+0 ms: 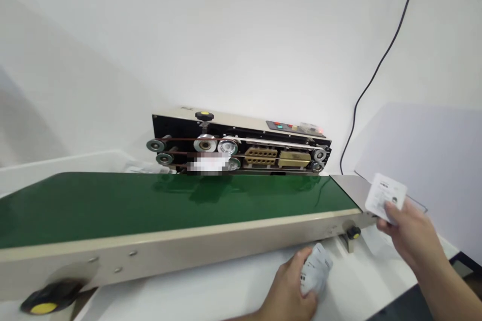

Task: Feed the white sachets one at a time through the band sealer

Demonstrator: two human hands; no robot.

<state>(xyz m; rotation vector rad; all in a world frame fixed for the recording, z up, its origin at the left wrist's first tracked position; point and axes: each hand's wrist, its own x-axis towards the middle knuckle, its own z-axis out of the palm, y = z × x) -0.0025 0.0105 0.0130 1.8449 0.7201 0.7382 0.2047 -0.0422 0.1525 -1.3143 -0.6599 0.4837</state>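
Note:
My left hand [289, 286] is closed around a small stack of pale grey sachets [317, 268], low in front of the conveyor's near side. At the right, my right hand [412, 230] pinches one white sachet [384, 195] with dark print, thumb on its face, over the conveyor's right end. Between the rollers of the band sealing machine [241, 145] sits another pale item [209, 164], blurred out, above the green conveyor belt [181, 200].
Black knobs with yellow centres, one at the left [52, 296] and one at the right [353, 232], jut from the conveyor's near side. A black cable [376, 67] runs down the white wall. The white table [196, 291] lies beneath the conveyor.

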